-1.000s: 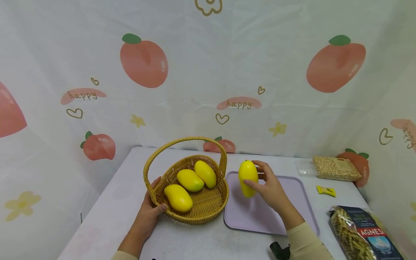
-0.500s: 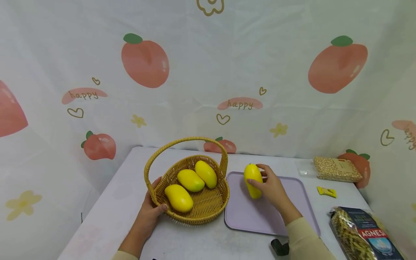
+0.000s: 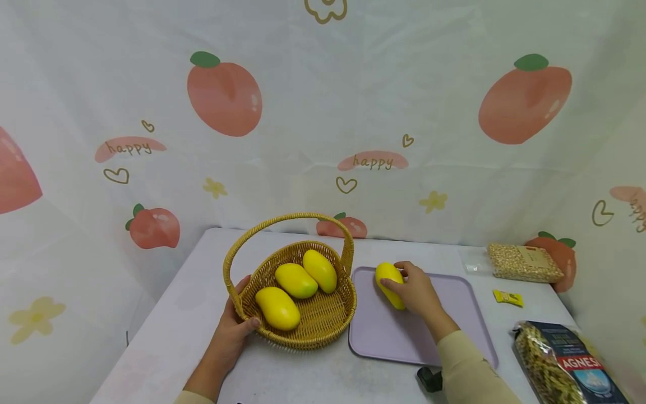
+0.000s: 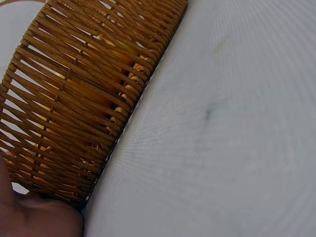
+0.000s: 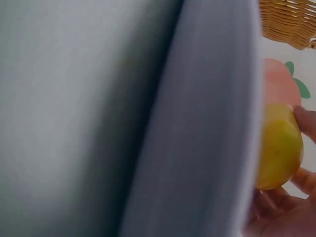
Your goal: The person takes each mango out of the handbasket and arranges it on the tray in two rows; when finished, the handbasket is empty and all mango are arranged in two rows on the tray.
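- Head view: the right hand [image 3: 415,292] pinches one mango [image 3: 387,271] over the far left part of the lilac tray [image 3: 388,339]; whether fruit and tray touch cannot be told.
- The right fingers are parted only as wide as the fruit, thumb across the near face, others along the other side.
- The left hand [image 3: 233,334] grips the wicker basket [image 3: 323,315] beside the handle's foot, thumb over the rim, fingers behind the outer wall.
- To handle the mango well, a light, even hold around its thick middle should do; such a rounded, smooth body would probably roll if let go unsupported.
- The left hand would do best to leave the basket flat on the worktop [image 3: 282,379], without tipping it.
- The held mango is bright yellow, plump and oblong, lying tilted with its upper end leaning left.
- Three other mangoes [image 3: 296,280] lie in the basket, similarly yellow, the middle one tinged green towards one end.
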Demonstrator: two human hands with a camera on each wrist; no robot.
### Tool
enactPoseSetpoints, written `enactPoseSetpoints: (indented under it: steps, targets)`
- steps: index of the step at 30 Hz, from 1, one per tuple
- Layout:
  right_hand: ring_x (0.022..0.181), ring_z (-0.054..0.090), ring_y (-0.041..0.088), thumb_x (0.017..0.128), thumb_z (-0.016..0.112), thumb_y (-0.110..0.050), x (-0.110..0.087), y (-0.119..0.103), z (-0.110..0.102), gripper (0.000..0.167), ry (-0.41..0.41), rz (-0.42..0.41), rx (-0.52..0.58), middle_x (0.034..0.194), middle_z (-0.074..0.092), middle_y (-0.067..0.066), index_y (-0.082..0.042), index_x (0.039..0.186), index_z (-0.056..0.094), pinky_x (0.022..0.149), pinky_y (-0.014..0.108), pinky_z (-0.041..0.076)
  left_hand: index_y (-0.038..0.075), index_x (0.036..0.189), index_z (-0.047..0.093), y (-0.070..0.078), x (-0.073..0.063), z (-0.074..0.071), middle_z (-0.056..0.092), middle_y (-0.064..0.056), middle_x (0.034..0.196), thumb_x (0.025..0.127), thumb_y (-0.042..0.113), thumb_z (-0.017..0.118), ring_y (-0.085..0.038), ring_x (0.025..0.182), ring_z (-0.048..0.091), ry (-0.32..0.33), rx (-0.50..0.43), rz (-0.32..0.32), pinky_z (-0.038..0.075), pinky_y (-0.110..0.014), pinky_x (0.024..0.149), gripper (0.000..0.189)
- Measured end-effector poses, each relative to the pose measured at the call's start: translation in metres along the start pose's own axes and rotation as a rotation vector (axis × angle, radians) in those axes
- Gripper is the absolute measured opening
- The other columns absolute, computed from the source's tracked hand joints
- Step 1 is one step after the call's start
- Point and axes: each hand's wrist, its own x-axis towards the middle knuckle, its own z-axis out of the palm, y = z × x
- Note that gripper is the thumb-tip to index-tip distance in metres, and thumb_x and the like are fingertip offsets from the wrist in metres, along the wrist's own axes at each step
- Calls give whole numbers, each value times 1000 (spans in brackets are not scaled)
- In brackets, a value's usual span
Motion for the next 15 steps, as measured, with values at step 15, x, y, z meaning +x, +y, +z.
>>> enactPoseSetpoints:
  steps: [15]
  targets:
    - [122, 58, 46, 101, 78, -30, -3, -6, 3, 65, 36, -12, -25, 136, 61, 32, 9, 147, 53, 104, 62, 48, 23, 175, 23, 1, 0, -2, 15, -10, 178, 104, 25, 78, -14, 156, 27, -16, 20, 7, 30, -17, 117, 90]
